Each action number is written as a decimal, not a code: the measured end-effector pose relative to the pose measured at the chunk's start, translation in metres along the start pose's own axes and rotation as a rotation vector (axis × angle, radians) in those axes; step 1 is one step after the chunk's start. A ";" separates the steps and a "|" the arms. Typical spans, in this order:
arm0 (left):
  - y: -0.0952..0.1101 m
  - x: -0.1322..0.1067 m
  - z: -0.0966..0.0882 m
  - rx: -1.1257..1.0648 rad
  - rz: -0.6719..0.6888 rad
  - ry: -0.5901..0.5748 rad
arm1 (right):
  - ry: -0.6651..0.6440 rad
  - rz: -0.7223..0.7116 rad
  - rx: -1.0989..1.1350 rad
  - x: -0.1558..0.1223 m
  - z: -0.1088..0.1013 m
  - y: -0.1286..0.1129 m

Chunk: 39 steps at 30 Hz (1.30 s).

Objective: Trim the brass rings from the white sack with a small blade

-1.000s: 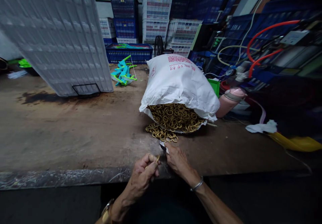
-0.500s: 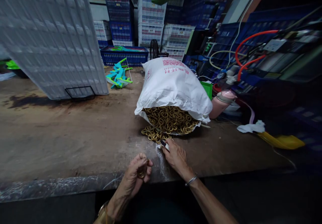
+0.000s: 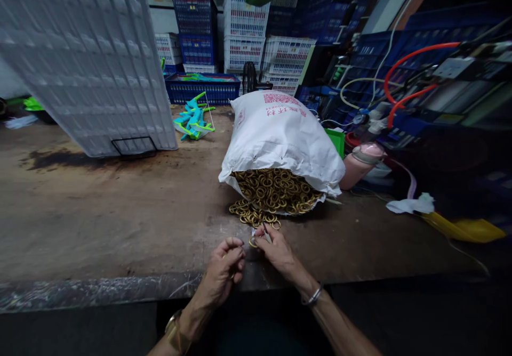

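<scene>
My right hand [image 3: 277, 250] is closed in a pinch at the table's front. At its fingertips is a single brass ring [image 3: 252, 242], and a small slim tool [image 3: 267, 233] with a dark tip and a pale body sticks out between thumb and fingers. Just left of it, my left hand [image 3: 227, 265] is closed with curled fingers; whatever lies inside them is hidden. Beyond the hands a small heap of brass rings [image 3: 250, 213] has spilled from the mouth of a white woven sack [image 3: 276, 127], which lies on its side full of such rings.
A tall pale ribbed panel [image 3: 120, 79] stands on the wooden table [image 3: 100, 223] at left. Blue-and-green plastic pieces [image 3: 194, 119] lie behind. A pink bottle [image 3: 362, 165] stands right of the sack, near red hoses [image 3: 416, 52]. Stacked crates [image 3: 244, 52] line the back.
My right hand has drawn back slightly from the spilled heap and now has a ring at its fingertips. The rings seen in my left hand before are now out of sight.
</scene>
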State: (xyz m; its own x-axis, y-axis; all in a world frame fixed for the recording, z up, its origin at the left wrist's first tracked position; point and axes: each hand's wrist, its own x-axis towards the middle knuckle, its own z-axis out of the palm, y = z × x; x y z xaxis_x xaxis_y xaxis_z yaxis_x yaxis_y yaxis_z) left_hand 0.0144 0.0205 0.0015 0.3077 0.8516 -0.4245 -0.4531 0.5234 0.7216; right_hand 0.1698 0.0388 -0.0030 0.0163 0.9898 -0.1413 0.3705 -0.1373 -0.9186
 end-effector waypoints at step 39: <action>-0.007 0.000 -0.002 0.265 0.119 -0.022 | -0.175 -0.192 -0.442 -0.022 0.011 -0.006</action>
State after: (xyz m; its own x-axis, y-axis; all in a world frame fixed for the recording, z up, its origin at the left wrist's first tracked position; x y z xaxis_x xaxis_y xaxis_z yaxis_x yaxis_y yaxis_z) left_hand 0.0157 0.0174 -0.0047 0.2848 0.9040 -0.3187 -0.2532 0.3916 0.8846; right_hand 0.1573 0.0176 0.0019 -0.2329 0.9692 -0.0796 0.7093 0.1133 -0.6957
